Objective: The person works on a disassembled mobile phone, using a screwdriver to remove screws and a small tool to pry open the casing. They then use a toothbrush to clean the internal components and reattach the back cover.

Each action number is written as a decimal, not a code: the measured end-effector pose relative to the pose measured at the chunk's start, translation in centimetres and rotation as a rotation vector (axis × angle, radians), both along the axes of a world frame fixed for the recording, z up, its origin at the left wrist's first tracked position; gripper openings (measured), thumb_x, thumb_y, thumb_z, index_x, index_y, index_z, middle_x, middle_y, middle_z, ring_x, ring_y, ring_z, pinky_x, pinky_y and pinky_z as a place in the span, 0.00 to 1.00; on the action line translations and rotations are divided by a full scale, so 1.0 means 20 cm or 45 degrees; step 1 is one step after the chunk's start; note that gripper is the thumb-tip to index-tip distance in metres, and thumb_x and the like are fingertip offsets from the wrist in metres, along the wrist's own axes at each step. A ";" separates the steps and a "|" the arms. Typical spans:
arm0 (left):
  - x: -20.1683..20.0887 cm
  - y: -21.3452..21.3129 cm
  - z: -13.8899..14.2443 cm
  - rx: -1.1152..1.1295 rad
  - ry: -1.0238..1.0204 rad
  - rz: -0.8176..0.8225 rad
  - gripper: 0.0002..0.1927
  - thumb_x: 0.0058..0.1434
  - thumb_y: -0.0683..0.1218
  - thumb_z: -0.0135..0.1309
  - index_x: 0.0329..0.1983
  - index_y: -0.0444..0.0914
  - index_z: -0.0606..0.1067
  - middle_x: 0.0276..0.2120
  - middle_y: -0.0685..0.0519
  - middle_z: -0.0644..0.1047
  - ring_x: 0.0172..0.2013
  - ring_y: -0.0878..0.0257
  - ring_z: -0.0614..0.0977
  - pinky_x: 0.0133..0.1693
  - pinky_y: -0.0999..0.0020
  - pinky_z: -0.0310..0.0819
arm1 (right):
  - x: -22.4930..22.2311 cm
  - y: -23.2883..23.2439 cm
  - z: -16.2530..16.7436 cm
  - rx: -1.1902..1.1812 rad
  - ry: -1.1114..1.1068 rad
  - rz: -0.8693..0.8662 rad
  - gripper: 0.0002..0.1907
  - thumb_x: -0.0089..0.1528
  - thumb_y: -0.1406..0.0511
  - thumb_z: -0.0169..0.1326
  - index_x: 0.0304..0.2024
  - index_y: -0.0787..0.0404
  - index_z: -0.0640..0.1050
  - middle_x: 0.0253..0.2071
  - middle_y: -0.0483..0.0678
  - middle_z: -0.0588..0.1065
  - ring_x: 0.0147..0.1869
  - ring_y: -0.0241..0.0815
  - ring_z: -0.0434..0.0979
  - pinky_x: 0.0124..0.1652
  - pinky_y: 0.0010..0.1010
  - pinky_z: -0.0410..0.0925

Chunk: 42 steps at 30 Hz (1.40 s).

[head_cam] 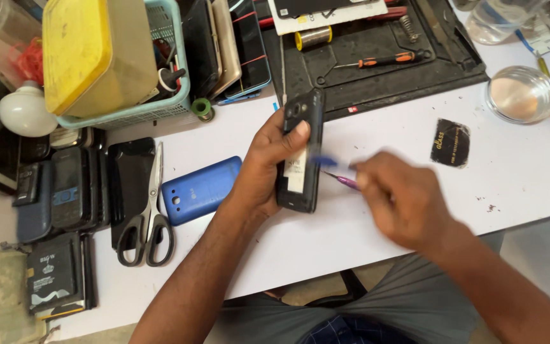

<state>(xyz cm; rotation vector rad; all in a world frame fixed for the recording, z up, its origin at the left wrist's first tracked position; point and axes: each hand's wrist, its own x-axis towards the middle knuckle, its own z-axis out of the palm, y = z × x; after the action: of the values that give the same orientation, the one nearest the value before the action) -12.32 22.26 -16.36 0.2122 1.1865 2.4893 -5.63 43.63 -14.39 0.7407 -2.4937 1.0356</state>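
Head view: left hand (268,159) grips dark phone (300,153), back cover off, upright at table centre. Right hand (402,197), blurred, fingers pinched on thin purple-tipped tool (342,180) just right of phone. Blue back cover (200,190) and scissors (149,216) lie left.

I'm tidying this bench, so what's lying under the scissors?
The scissors lie partly on a dark phone lying flat, handles reaching onto the white table. Whatever the blades cover on the phone cannot be seen.

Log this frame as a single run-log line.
left hand: holds open black phone | right hand: blurred, grips purple tool beside phone | blue back cover: on table
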 end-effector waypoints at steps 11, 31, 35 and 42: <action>0.00 0.01 -0.03 0.024 -0.043 -0.125 0.24 0.65 0.49 0.58 0.60 0.32 0.69 0.37 0.52 0.79 0.29 0.71 0.80 0.30 0.76 0.78 | -0.08 0.04 0.04 0.002 0.045 -0.112 0.03 0.68 0.75 0.54 0.44 0.67 0.77 0.32 0.50 0.75 0.25 0.39 0.73 0.27 0.30 0.64; -0.03 0.04 -0.01 -0.089 -0.407 0.360 0.16 0.66 0.52 0.57 0.45 0.35 0.73 0.29 0.54 0.78 0.25 0.68 0.80 0.28 0.69 0.81 | 0.09 -0.15 -0.07 0.081 0.276 -0.013 0.08 0.61 0.73 0.58 0.43 0.67 0.77 0.39 0.54 0.79 0.35 0.48 0.82 0.32 0.33 0.73; -0.04 0.03 -0.03 -0.047 -0.392 0.398 0.14 0.65 0.51 0.57 0.45 0.36 0.74 0.30 0.55 0.79 0.27 0.69 0.81 0.29 0.69 0.82 | 0.09 -0.16 -0.11 -0.013 0.231 -0.075 0.06 0.65 0.72 0.58 0.44 0.68 0.76 0.39 0.53 0.78 0.34 0.45 0.81 0.31 0.30 0.72; -0.07 -0.02 0.00 -0.032 -0.362 0.582 0.14 0.63 0.47 0.59 0.48 0.37 0.72 0.34 0.54 0.79 0.30 0.68 0.82 0.32 0.68 0.83 | 0.05 -0.04 0.00 0.152 -0.111 -0.561 0.11 0.64 0.63 0.62 0.43 0.64 0.79 0.35 0.50 0.76 0.26 0.44 0.76 0.28 0.34 0.68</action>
<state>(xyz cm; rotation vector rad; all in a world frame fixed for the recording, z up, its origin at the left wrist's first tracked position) -13.66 21.77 -16.34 -0.4567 1.2501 2.7562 -4.67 42.77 -14.48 0.1584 -2.6392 0.7772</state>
